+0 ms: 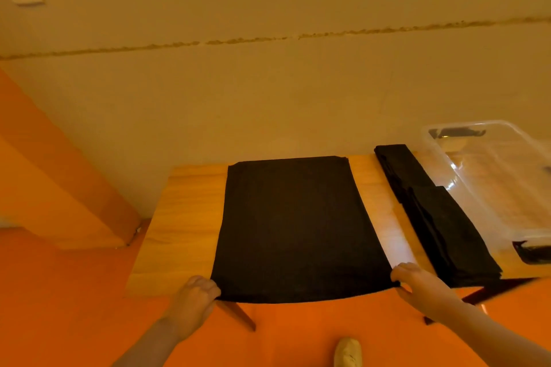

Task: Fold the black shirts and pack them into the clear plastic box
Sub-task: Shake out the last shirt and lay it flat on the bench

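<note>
- Shirt in work (pixel 295 226): black, already narrowed to a long rectangle, lying flat at centre frame on the wooden surface (pixel 190 217). Far edge reaches the back of the surface, near edge hangs just over the front edge.
- Left hand (pixel 195 296): lower centre-left, grip curled onto the near-left corner of that shirt.
- Right hand (pixel 417 283): lower centre-right, grip curled onto the near-right corner. Both corners held; shirt lies flat between them.
- Folded stack (pixel 432 211): black, right of the shirt in work, a strip of bare wood between them. At least 2 pieces by the visible step in the top layer; exact count unclear.
- Clear plastic box (pixel 492 187): right edge of frame, just beside the stack, lid off. No shirt visible inside; dark bits at its ends look like latches.
- Progress, my read: side folds done on this shirt, lengthwise folds still to do. Folding partly done overall, packing not started.
- Likely next: bring the near edge up toward the far edge.
</note>
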{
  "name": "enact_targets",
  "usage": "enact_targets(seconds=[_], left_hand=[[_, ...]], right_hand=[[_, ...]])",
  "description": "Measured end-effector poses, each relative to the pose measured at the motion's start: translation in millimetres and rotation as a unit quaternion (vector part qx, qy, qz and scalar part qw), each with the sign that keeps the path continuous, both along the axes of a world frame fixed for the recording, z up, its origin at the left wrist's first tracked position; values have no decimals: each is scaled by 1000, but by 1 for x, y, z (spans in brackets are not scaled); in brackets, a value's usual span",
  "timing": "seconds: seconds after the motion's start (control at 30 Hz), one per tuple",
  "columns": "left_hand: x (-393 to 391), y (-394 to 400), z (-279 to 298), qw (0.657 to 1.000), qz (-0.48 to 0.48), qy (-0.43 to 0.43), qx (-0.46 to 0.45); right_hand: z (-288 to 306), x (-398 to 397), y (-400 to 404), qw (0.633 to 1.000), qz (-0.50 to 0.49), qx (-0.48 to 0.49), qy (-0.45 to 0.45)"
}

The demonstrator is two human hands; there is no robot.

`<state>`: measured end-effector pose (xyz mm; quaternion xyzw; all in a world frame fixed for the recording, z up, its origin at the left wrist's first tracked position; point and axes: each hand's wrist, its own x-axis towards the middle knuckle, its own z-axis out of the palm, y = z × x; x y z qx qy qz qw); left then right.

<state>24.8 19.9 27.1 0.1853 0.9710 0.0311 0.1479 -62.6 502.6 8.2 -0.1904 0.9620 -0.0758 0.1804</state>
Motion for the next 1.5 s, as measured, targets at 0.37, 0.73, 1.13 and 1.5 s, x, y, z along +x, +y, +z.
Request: enact_targets(seconds=[0.37,0.73,1.13,1.5], left_hand=[[5,4,-10,994,55,75,58],[-128,53,-7,948,288,104,90],[-296,24,-64,938,346,21,11],[-327,4,-77,944,326,37,-11]], right_hand=[[15,11,-7,1000,13,1,18],[7,-107,-86,992,-76,-85,52],[-46,-277,-106,992,-115,-17,52],[-50,-306,-95,980,-158,80,86]])
